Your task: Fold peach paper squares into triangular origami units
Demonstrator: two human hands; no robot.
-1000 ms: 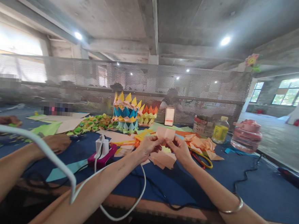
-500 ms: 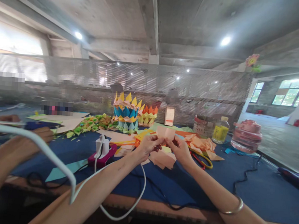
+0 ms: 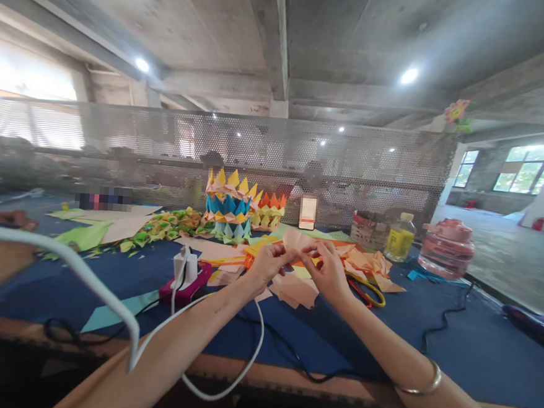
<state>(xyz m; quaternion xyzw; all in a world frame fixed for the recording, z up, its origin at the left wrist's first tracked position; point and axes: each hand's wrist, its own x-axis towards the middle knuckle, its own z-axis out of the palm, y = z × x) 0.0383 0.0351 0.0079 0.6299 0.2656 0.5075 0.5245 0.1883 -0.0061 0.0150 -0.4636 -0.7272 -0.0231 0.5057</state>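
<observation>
On blue tabletop (image 3: 475,361): pinching small peach paper (image 3: 294,238) in both left grip (image 3: 267,267) and right grip (image 3: 330,267). Align edges before pressing any fold; pinch lightly, avoid crumpling.

The blue tabletop (image 3: 490,350) bears peach sheets (image 3: 294,290) and a pink bottle (image 3: 446,248).

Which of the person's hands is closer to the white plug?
Left. The left hand is right of the plug; the right hand is farther right, past the left.
</observation>
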